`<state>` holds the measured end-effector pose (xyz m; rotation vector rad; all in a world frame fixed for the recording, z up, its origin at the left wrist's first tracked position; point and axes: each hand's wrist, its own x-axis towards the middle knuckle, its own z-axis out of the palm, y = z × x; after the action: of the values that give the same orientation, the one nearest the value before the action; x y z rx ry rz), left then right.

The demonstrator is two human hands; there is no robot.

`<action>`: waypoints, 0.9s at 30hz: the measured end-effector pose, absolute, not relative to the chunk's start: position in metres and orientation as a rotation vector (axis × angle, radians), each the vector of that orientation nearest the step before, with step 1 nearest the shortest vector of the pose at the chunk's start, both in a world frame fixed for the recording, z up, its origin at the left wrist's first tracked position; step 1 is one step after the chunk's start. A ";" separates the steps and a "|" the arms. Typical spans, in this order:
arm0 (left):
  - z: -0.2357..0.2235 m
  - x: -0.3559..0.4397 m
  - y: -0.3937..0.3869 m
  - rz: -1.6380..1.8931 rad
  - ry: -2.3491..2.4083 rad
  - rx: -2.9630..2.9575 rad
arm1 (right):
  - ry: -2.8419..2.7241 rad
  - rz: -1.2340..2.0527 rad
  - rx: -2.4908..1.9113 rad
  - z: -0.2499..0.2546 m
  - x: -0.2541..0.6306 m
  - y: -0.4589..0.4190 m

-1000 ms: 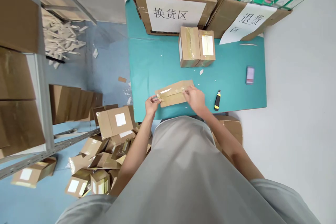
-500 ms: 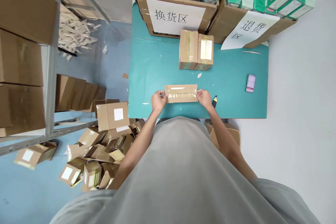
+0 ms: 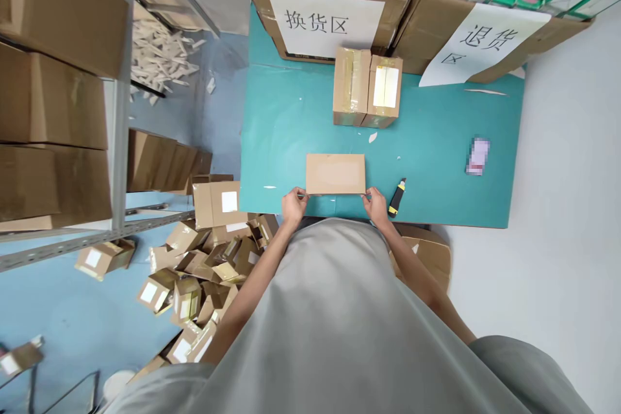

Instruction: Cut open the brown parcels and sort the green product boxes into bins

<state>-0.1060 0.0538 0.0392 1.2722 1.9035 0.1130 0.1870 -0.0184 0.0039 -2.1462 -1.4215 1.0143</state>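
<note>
A small brown cardboard box [image 3: 335, 174] sits near the front edge of the green table, its plain side facing up. My left hand [image 3: 294, 206] pinches the box's near left corner. At the near right corner my right hand [image 3: 376, 204] grips it the same way, fingertips low on the edge. A black and yellow utility knife [image 3: 396, 198] lies just right of my right hand. Farther back stand two taped cardboard boxes [image 3: 350, 87] side by side, the right one bearing a pale label.
Two large cartons [image 3: 330, 19] of green packages, with white paper signs, line the table's [image 3: 436, 162] back. A blurred phone-like object [image 3: 478, 155] lies to the right. On the left are metal shelving [image 3: 119, 97] with cartons and a floor pile of opened boxes [image 3: 208, 265].
The box has turned over: its taped side faced up before, and now a plain side does. Both hands have shifted from its ends to its near corners. The camera view has shifted slightly.
</note>
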 end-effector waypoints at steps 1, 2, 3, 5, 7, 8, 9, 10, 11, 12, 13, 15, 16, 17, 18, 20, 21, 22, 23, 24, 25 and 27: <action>0.039 -0.106 0.053 0.122 1.907 1.266 | -1.414 1.021 -2.133 0.003 0.187 -0.018; 0.041 -0.106 0.054 0.145 1.911 1.258 | -1.402 1.027 -2.116 0.004 0.188 -0.017; 0.043 -0.105 0.055 0.179 1.915 1.247 | -1.387 1.031 -2.095 0.006 0.189 -0.014; 0.050 -0.103 0.060 0.273 1.917 1.219 | -1.360 1.032 -2.048 0.013 0.193 -0.005; 0.058 -0.099 0.069 0.388 1.898 1.176 | -1.339 1.019 -2.006 0.023 0.198 0.008; 0.063 -0.098 0.074 0.441 1.883 1.155 | -1.330 1.012 -1.990 0.029 0.200 0.014; 0.067 -0.097 0.079 0.484 1.868 1.140 | -1.318 1.008 -1.982 0.034 0.201 0.020; 0.071 -0.097 0.084 0.515 1.858 1.137 | -1.303 1.011 -1.980 0.039 0.201 0.024; 0.074 -0.097 0.089 0.529 1.856 1.148 | -1.285 1.023 -1.982 0.043 0.201 0.027; 0.076 -0.098 0.093 0.523 1.864 1.175 | -1.264 1.041 -1.990 0.047 0.199 0.028; 0.078 -0.100 0.095 0.497 1.878 1.210 | -1.240 1.064 -2.003 0.049 0.197 0.027; 0.080 -0.104 0.097 0.398 1.893 1.266 | -1.184 1.100 -2.041 0.052 0.190 0.021; 0.080 -0.106 0.098 0.342 1.885 1.278 | -1.156 1.113 -2.059 0.052 0.187 0.018; 0.079 -0.108 0.098 0.288 1.866 1.282 | -1.130 1.123 -2.076 0.052 0.185 0.015; 0.079 -0.110 0.098 0.240 1.844 1.284 | -1.110 1.129 -2.090 0.052 0.183 0.013; 0.077 -0.110 0.103 0.163 1.820 1.316 | -1.105 1.163 -2.103 0.052 0.185 0.015; 0.077 -0.109 0.108 0.139 1.821 1.361 | -1.118 1.195 -2.105 0.052 0.188 0.019; 0.076 -0.106 0.115 0.126 1.823 1.423 | -1.132 1.221 -2.109 0.053 0.192 0.025; 0.075 -0.101 0.124 0.130 1.821 1.488 | -1.137 1.231 -2.117 0.054 0.198 0.033; 0.074 -0.096 0.134 0.151 1.808 1.548 | -1.122 1.213 -2.129 0.055 0.205 0.043; 0.073 -0.089 0.146 0.184 1.785 1.596 | -1.087 1.165 -2.146 0.055 0.213 0.055; 0.068 -0.071 0.173 0.257 1.733 1.630 | -0.970 1.022 -2.174 0.055 0.229 0.082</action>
<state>-0.0714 0.1728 0.0676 1.6304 1.7327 0.2567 0.2293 0.0817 0.0545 -2.1743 -0.9699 1.0219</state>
